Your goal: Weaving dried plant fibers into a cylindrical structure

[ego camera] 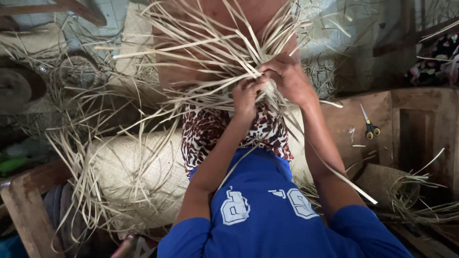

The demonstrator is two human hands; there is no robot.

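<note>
A loose bundle of pale dried leaf strips [210,52] fans out over my knees, its ends meeting between my hands. My left hand [246,95] pinches strips at the woven centre, fingers closed on them. My right hand [289,76] sits just beside and above it, also gripping strips, knuckles up. The two hands touch. One long strip [344,179] trails down past my right forearm. A patterned cloth [205,134] covers my lap under the work.
A rolled woven mat [138,177] lies to the left under my arm. Yellow-handled scissors [369,125] rest on a wooden bench [411,110] at right. A small woven basket with loose strips [397,188] sits lower right. Scattered strips litter the floor at left.
</note>
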